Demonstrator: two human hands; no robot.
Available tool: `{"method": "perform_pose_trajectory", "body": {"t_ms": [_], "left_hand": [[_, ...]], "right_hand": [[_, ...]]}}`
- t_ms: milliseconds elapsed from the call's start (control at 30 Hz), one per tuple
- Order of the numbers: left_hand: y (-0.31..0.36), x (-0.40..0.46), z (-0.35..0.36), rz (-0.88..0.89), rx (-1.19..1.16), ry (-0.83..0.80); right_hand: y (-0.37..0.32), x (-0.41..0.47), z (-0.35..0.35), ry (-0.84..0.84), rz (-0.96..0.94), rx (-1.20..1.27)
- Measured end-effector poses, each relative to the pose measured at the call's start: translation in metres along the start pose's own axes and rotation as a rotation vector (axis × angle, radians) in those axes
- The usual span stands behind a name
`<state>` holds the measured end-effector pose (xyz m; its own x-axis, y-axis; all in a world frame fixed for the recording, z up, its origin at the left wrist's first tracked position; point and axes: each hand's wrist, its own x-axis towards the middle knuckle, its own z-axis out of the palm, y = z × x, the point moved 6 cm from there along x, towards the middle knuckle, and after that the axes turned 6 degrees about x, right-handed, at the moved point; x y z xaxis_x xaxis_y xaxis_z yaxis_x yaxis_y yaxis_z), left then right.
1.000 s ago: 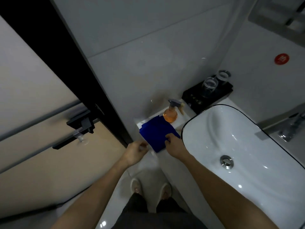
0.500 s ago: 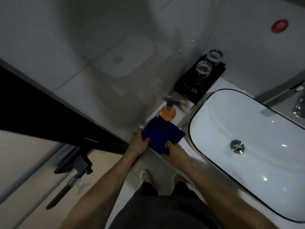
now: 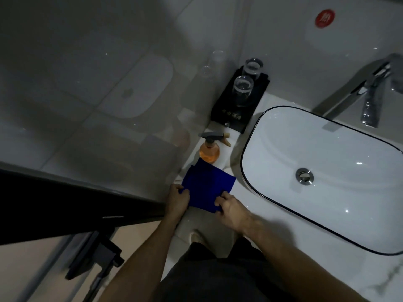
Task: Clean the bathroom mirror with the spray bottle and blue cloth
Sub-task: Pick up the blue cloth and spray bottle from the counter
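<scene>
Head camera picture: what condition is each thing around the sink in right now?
Blue cloth: flat on the counter, near edge pinched by both hands.
Left hand: grips the cloth's left corner.
Right hand: grips the cloth's right corner.
Spray bottle: upright, untouched, holds orange liquid.
Sink: dry-looking, no water running.
Glasses: upright on the black tray.

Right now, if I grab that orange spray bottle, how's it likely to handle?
The spray bottle looks round-bellied with a narrow neck, so probably easiest gripped at the neck. It seems mostly full of orange liquid, so likely heavyish. Standing against the blue cloth, it might tip if the cloth is tugged.
</scene>
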<state>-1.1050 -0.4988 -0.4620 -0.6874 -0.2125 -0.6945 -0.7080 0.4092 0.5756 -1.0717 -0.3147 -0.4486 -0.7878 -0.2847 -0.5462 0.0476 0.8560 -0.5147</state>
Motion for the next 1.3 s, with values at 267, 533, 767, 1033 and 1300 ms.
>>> {"method": "perform_pose_trajectory", "body": {"t_ms": [267,533,767,1033,1300], "left_hand": [[0.021,-0.016,-0.005,-0.016,-0.222,0.136],[0.072,0.005,0.014,0.150,-0.054,-0.143],[0.065,0.001,0.004,0.186,-0.073,0.029],[0.061,-0.016,-0.021,0.233,-0.319,0.213],[0.064,-0.029,-0.034,0.275,-0.319,0.213]], "right_hand": [[0.007,-0.020,-0.034,-0.047,0.038,0.334],[-0.004,-0.023,-0.050,0.213,0.046,-0.127],[-0.009,-0.009,-0.041,0.221,0.083,-0.280],[-0.024,0.029,-0.027,0.135,-0.182,-0.383],[-0.033,0.063,0.007,0.028,-0.165,-0.502]]}}
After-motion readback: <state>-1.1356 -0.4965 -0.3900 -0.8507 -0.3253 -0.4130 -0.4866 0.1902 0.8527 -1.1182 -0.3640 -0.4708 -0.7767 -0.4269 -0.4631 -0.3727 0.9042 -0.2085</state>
